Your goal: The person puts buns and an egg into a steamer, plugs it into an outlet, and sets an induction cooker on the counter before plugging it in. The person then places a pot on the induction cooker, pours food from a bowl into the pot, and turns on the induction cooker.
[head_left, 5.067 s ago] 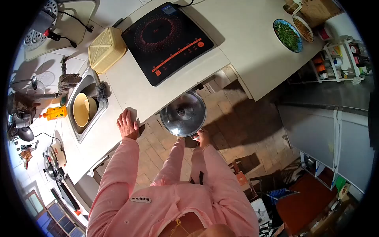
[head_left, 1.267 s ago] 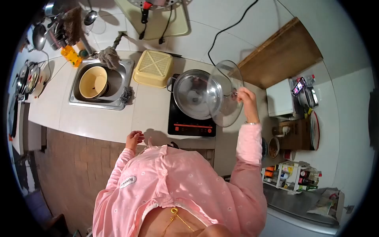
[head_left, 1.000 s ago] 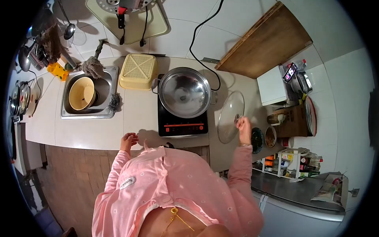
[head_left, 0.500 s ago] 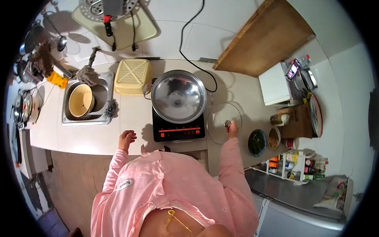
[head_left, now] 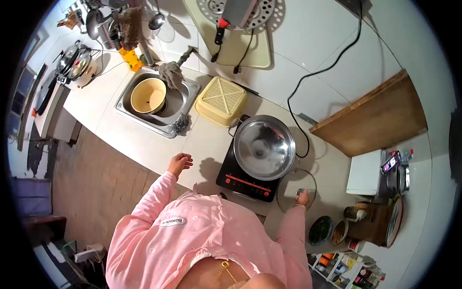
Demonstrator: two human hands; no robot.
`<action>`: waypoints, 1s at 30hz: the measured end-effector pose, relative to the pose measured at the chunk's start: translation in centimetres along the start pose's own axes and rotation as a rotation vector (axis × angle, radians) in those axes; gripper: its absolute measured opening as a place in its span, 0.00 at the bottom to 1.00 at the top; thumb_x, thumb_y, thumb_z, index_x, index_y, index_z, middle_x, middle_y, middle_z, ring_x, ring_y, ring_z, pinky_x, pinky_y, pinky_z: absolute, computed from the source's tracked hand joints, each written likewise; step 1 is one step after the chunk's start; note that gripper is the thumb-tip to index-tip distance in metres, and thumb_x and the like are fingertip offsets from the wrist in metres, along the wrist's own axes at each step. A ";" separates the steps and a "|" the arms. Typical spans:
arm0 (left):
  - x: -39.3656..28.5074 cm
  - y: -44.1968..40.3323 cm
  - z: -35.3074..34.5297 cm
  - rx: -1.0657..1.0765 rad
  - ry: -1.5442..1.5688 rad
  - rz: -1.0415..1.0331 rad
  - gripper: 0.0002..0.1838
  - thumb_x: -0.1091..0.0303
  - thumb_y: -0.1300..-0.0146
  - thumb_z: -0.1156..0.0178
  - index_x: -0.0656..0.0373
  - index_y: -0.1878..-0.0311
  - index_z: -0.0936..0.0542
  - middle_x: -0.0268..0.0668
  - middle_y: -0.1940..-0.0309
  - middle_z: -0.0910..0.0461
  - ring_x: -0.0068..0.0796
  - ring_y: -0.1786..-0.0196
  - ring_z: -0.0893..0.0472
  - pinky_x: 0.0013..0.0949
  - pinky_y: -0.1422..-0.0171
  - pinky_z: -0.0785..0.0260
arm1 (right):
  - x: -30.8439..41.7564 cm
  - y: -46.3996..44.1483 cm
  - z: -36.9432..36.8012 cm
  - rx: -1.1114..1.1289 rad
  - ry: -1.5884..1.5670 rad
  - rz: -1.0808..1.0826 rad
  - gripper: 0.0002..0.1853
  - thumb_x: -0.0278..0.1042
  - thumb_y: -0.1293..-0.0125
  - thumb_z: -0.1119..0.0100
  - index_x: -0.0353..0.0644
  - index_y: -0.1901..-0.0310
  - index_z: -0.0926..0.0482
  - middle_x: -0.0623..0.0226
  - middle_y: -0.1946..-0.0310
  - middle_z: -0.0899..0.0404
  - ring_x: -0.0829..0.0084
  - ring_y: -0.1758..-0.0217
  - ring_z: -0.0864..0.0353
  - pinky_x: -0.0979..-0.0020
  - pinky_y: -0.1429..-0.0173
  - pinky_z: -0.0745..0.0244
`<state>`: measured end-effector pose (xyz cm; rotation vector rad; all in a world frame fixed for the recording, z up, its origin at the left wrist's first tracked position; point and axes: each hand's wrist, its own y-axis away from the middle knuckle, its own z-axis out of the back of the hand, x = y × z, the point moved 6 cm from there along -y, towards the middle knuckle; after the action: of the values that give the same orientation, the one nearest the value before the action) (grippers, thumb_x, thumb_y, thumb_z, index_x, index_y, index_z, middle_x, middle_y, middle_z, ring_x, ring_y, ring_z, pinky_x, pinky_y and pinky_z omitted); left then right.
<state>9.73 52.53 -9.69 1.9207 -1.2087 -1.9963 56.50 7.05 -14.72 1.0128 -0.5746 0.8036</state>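
Note:
My right hand (head_left: 302,197) is closed on the knob of a clear glass lid (head_left: 288,189), which lies on the counter to the right of the cooker. A wide two-handled steel pan (head_left: 264,147) sits on a black induction cooker (head_left: 247,185). The pan's inside is shiny, with no food visible in it. My left hand (head_left: 180,164) is near the counter's front edge, left of the cooker. Its fingers are loosely apart and hold nothing.
Left of the pan are an upturned yellow basket (head_left: 221,100) and a sink (head_left: 175,127) holding a yellow bowl (head_left: 148,95). A bowl of greens (head_left: 320,230) and a smaller food bowl (head_left: 340,232) stand at the right. A black cable (head_left: 321,72) runs behind the pan.
The view has swung to the left, so the counter appears tilted and shifted rightward. My right hand stays on the lid's knob, and my left hand remains empty beside the cooker.

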 end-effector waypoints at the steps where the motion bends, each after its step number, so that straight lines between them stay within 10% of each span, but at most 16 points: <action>1: -0.8 -0.2 -0.2 0.000 0.002 -0.015 0.10 0.69 0.37 0.53 0.62 0.56 0.25 0.38 0.64 0.20 0.28 0.64 0.20 0.29 0.61 0.28 | -0.4 -0.6 -0.2 0.043 -0.020 0.026 0.13 0.40 0.39 0.50 0.35 0.67 0.26 0.64 0.73 0.27 0.74 0.77 0.31 0.73 0.78 0.36; 8: -4.1 -4.9 -1.3 0.059 0.018 -0.070 0.11 0.70 0.38 0.52 0.62 0.56 0.26 0.37 0.63 0.22 0.29 0.64 0.21 0.29 0.61 0.28 | 5.2 3.7 2.7 -0.396 0.568 0.908 0.13 0.30 0.38 0.48 0.32 0.55 0.29 0.52 0.53 0.30 0.57 0.53 0.29 0.63 0.48 0.32; 13: -6.3 -11.2 -0.7 -0.084 -0.158 -0.232 0.13 0.69 0.41 0.48 0.63 0.54 0.26 0.39 0.63 0.23 0.32 0.61 0.22 0.33 0.57 0.28 | 20.1 23.7 0.1 -0.047 0.262 1.360 0.10 0.19 0.37 0.55 0.35 0.55 0.28 0.57 0.53 0.28 0.62 0.51 0.28 0.68 0.49 0.31; 16: -8.9 -16.3 -0.5 -0.242 -0.427 -0.661 0.16 0.68 0.42 0.46 0.63 0.52 0.27 0.45 0.58 0.25 0.38 0.57 0.23 0.35 0.51 0.30 | 24.2 31.9 -5.8 0.407 0.054 1.263 0.09 0.20 0.37 0.53 0.33 0.56 0.27 0.59 0.56 0.25 0.68 0.53 0.25 0.71 0.49 0.30; 21: -15.6 -17.6 -2.9 -0.356 -0.595 -0.733 0.21 0.67 0.43 0.45 0.64 0.46 0.30 0.51 0.51 0.29 0.50 0.46 0.30 0.41 0.39 0.39 | 26.1 38.7 -23.5 1.057 0.020 0.841 0.12 0.27 0.35 0.50 0.34 0.51 0.27 0.60 0.54 0.24 0.70 0.51 0.24 0.71 0.49 0.28; 25: -15.8 -21.2 -3.1 -0.364 -0.634 -0.685 0.24 0.63 0.44 0.43 0.65 0.45 0.31 0.54 0.50 0.29 0.54 0.45 0.30 0.44 0.39 0.39 | 21.8 32.0 -39.4 0.941 0.189 0.502 0.20 0.37 0.39 0.45 0.32 0.50 0.28 0.59 0.51 0.26 0.68 0.48 0.27 0.67 0.46 0.31; 27: -15.8 -22.2 -3.5 -0.180 -0.560 -0.634 0.21 0.62 0.44 0.43 0.65 0.50 0.30 0.56 0.53 0.28 0.56 0.49 0.28 0.47 0.43 0.36 | 19.6 26.6 -45.9 0.717 0.440 0.768 0.21 0.40 0.43 0.48 0.29 0.55 0.25 0.53 0.56 0.22 0.62 0.52 0.25 0.66 0.52 0.31; 30: -14.0 -24.6 -3.1 -0.295 -0.551 -0.731 0.18 0.62 0.45 0.45 0.65 0.56 0.29 0.58 0.58 0.27 0.56 0.54 0.27 0.49 0.48 0.36 | 14.8 24.5 -49.8 0.880 0.257 0.390 0.22 0.42 0.38 0.53 0.29 0.53 0.25 0.53 0.54 0.23 0.61 0.53 0.25 0.64 0.49 0.32</action>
<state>25.69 75.91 -13.11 1.8724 -0.1918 -2.9906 48.30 63.81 -12.47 1.5793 -0.1726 1.5815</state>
